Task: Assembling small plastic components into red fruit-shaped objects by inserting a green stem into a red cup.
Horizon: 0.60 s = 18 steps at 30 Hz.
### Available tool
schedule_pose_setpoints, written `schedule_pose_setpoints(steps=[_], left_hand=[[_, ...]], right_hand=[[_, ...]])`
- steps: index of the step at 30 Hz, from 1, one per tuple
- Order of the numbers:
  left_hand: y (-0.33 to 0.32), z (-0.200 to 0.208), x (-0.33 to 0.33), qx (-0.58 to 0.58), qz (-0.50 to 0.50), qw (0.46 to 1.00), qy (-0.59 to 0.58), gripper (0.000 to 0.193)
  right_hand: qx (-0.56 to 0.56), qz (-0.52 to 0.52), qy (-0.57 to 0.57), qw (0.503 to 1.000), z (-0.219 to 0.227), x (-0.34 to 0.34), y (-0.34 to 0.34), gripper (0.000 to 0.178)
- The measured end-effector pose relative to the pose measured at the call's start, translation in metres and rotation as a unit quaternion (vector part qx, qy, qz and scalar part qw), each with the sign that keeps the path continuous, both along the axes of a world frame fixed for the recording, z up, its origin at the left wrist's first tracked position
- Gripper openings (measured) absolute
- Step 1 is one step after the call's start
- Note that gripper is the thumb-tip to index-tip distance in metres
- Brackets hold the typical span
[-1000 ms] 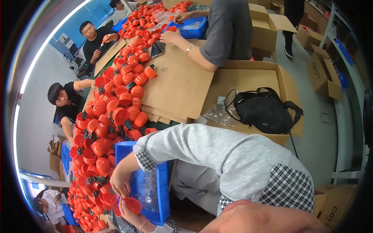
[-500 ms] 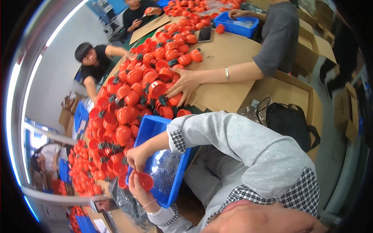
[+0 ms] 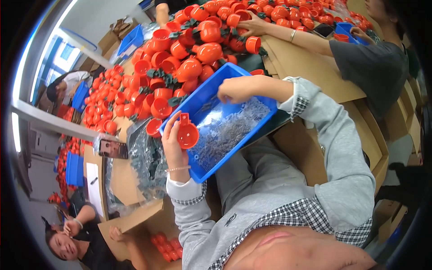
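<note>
In my left hand [image 3: 173, 146] is a small red plastic cup [image 3: 189, 136] with a square tab, its hollow side showing. The fingers close round its left side, beside the rim of a blue bin [image 3: 219, 163]. Over the upper part of this bin hangs my right hand [image 3: 238, 89], its fingers curled together and pointing down. Whether anything is between those fingertips I cannot make out. Many small clear and greyish plastic pieces [image 3: 229, 130] lie in the bin.
A large heap of red cups with dark green parts [image 3: 189, 69] covers the table beyond the bin. A co-worker's hand [image 3: 254, 24] reaches into it from the right. Crumpled clear plastic [image 3: 144, 157] and an open cardboard box [image 3: 155, 216] lie to the left, near another person.
My right hand has left the red cup and moved over the bin's far part. The left hand alone keeps the cup, now turned with its tab up. The view has swung leftward.
</note>
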State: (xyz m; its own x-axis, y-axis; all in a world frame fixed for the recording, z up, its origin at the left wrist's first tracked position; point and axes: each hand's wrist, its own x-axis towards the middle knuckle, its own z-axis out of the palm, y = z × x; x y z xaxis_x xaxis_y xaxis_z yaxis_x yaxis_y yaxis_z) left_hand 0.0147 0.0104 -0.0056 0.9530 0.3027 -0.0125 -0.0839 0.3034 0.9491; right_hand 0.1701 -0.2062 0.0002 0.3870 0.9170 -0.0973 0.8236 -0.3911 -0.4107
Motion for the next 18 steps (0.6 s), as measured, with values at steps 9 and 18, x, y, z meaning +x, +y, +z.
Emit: schedule_pose_setpoints(steps=[9, 18], left_hand=[[0.001, 0.005, -0.002, -0.014, -0.013, 1.0, 0.005, 0.032], [0.005, 0.001, 0.0, -0.026, -0.005, 0.999, -0.02, 0.04]], right_hand=[[-0.084, 0.018, -0.011, 0.996, 0.01, -0.026, 0.012, 0.028], [-0.208, 0.033, -0.053, 0.976, 0.021, -0.017, 0.04, 0.021]])
